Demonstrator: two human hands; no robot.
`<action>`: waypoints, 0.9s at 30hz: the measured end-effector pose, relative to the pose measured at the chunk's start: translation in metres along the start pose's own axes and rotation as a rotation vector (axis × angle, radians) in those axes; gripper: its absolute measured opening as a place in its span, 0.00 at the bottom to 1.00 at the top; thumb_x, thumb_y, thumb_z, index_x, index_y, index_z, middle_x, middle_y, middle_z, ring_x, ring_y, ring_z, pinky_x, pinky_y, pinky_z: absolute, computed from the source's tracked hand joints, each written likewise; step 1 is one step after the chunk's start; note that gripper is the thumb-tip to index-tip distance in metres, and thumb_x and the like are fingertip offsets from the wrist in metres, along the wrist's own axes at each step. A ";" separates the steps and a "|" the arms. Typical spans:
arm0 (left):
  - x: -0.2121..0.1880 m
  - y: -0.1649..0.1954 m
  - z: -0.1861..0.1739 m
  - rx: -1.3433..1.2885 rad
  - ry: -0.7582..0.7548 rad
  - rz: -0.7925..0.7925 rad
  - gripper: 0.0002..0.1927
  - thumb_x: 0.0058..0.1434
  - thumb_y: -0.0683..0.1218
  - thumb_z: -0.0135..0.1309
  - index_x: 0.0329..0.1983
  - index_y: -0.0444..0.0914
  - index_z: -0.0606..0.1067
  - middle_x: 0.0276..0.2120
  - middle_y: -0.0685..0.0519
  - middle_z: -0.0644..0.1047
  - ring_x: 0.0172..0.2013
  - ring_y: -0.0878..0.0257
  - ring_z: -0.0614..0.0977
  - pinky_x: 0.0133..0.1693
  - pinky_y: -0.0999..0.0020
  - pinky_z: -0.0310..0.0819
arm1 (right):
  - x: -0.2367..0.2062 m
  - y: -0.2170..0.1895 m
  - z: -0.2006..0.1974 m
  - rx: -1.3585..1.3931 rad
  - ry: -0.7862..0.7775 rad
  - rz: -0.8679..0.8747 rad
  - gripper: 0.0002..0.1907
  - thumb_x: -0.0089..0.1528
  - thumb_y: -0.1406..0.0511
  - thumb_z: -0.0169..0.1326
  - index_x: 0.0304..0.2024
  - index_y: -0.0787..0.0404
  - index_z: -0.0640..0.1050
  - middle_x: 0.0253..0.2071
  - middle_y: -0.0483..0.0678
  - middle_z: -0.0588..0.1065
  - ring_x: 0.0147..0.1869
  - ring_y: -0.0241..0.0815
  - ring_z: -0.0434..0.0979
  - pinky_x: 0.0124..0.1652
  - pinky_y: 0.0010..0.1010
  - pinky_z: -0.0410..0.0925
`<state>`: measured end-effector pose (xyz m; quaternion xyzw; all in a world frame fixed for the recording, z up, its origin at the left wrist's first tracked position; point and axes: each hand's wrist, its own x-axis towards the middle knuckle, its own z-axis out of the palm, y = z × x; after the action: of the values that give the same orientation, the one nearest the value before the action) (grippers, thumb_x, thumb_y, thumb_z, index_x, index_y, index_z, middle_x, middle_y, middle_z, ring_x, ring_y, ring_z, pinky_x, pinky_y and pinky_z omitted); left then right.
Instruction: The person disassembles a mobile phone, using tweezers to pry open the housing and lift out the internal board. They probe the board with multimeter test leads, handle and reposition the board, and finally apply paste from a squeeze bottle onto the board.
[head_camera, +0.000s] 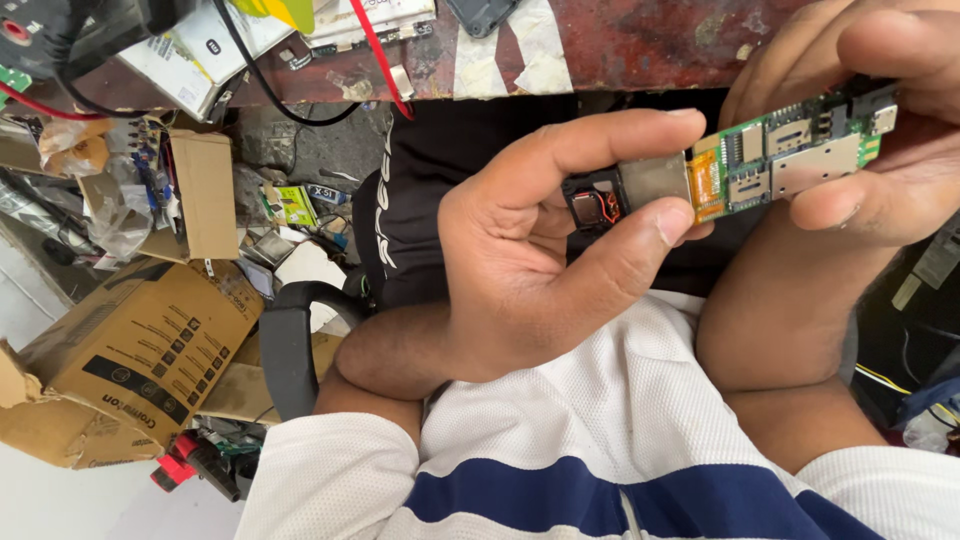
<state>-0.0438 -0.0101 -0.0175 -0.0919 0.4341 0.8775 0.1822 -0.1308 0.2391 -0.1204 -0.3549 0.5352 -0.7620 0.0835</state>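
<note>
My left hand (540, 250) is in the middle of the view, thumb and forefinger pinching a small black part with a metal cover (625, 195). An orange flex strip (706, 185) joins that part to a narrow green circuit board (790, 150) carrying metal card slots and shields. My right hand (870, 130), at the upper right, grips the board's far end between thumb and fingers. Both hands hold the assembly over my lap, just in front of the bench edge. My sleeves are white with a blue stripe.
A worn reddish-brown bench (640, 40) runs along the top, with red and black wires (375, 55) hanging over it. On the left lie cardboard boxes (140, 350), a black chair armrest (288, 350), a red tool (185, 462) and loose clutter on the floor.
</note>
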 end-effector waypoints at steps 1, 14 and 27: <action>0.000 0.000 0.000 0.016 -0.004 0.001 0.13 0.80 0.32 0.56 0.64 0.26 0.69 0.49 0.45 0.78 0.48 0.67 0.80 0.57 0.72 0.77 | 0.001 0.000 -0.002 0.012 -0.020 -0.002 0.43 0.54 0.61 0.65 0.71 0.58 0.65 0.31 0.52 0.73 0.34 0.46 0.77 0.31 0.39 0.76; 0.004 0.002 -0.001 0.027 -0.033 0.018 0.13 0.80 0.32 0.56 0.64 0.26 0.70 0.49 0.44 0.78 0.47 0.67 0.81 0.56 0.72 0.78 | 0.006 -0.001 -0.012 -0.025 -0.121 -0.014 0.43 0.56 0.62 0.62 0.72 0.56 0.62 0.32 0.51 0.74 0.36 0.45 0.80 0.34 0.41 0.78; 0.010 0.002 0.005 0.047 0.019 0.021 0.16 0.73 0.32 0.58 0.61 0.28 0.70 0.51 0.46 0.79 0.48 0.70 0.79 0.54 0.76 0.74 | -0.023 0.004 -0.002 -0.010 0.120 0.063 0.46 0.53 0.57 0.64 0.73 0.53 0.64 0.33 0.52 0.70 0.31 0.47 0.74 0.29 0.39 0.74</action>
<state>-0.0539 -0.0052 -0.0165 -0.0913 0.4571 0.8680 0.1712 -0.1158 0.2507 -0.1348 -0.2917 0.5542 -0.7761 0.0735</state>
